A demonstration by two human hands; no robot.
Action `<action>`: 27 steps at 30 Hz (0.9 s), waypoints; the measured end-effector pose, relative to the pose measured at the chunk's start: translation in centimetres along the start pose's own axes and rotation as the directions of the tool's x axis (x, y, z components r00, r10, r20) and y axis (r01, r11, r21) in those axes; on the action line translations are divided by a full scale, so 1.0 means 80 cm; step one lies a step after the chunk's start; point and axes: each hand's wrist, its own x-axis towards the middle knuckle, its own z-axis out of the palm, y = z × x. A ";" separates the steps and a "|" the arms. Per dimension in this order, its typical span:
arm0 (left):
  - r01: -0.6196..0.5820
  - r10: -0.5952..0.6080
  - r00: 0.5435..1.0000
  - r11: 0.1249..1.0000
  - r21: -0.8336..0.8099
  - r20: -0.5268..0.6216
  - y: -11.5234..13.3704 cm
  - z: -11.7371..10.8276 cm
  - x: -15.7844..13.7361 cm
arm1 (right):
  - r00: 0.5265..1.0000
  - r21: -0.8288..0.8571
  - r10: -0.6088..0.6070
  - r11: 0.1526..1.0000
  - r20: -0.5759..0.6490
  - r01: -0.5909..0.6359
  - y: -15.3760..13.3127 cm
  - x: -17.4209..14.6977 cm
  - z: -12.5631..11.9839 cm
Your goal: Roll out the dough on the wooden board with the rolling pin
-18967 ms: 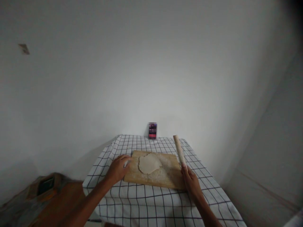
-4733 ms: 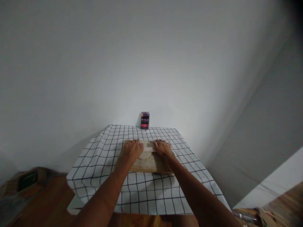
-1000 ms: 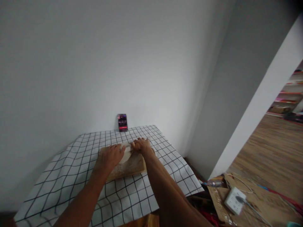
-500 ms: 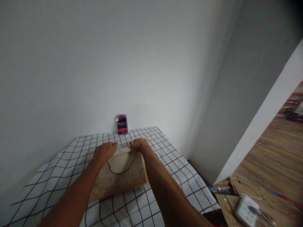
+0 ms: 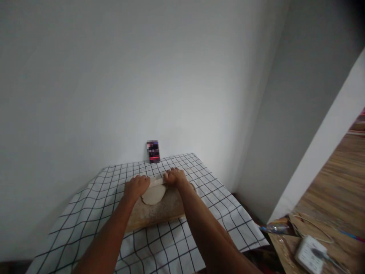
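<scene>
A pale rolling pin (image 5: 157, 182) lies crosswise over a flat sheet of dough (image 5: 153, 195) on a floury wooden board (image 5: 155, 214). My left hand (image 5: 138, 185) is closed round the pin's left end. On its right part, my right hand (image 5: 173, 177) is closed too, knuckles upward. Between the hands a short length of the pin shows. The dough's rounded near edge comes out toward me; the rest of it is partly hidden by the pin and hands. My right forearm covers the board's right part.
A white cloth with black grid lines (image 5: 159, 247) covers the table. At its far edge a small blurred dark box-like object (image 5: 153, 152) stands against the white wall (image 5: 182, 76). Low on the right are a power strip (image 5: 310, 254) with a plug, cardboard and a clear plastic bottle (image 5: 278, 228).
The whole scene has shifted right in the view as the camera turned. Both hands still grip the rolling pin. Less dough shows between my forearms, and a curved edge now appears beyond my right forearm.
</scene>
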 end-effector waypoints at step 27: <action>0.184 -0.295 0.910 0.917 -0.353 -0.292 0.025 0.026 -0.011 | 0.988 -0.190 -0.158 0.969 0.001 0.155 0.015 -0.002 0.018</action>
